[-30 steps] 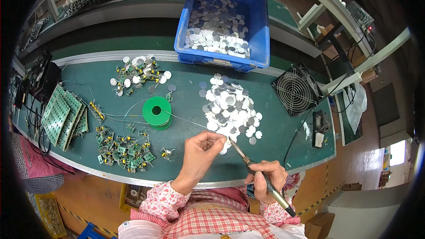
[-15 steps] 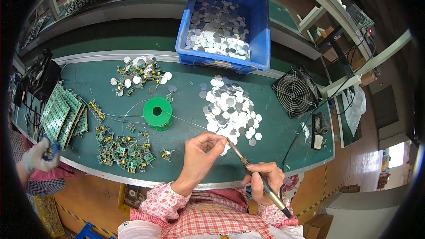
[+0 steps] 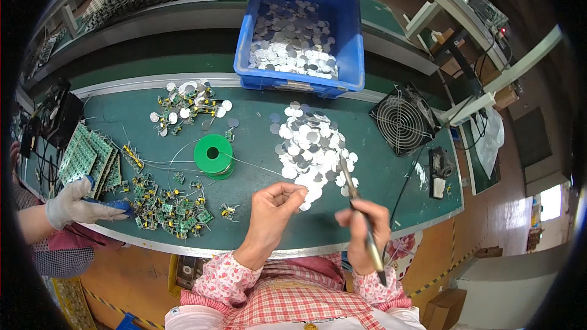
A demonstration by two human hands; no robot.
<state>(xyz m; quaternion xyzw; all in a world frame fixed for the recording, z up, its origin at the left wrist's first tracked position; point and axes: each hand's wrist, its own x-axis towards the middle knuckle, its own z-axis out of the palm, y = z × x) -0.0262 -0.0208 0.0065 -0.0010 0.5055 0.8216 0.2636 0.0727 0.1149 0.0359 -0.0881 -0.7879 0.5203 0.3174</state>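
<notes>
Head view: at lower centre, the left hand (image 3: 272,215) is pinching wire (image 3: 257,166) from the green spool (image 3: 214,167), its grip pressed together; right of it, the right hand (image 3: 359,245) is clasping a soldering iron (image 3: 350,184).

Disc pile (image 3: 310,146) and fan (image 3: 402,123) flank a probably passable gap.

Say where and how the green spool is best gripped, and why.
Probably grip the spool by its outer rim, from above, at the near and far edges: it stands with its round face and centre hole up, and wire leaves its right side toward the left hand, where fingers might snag it.
</notes>
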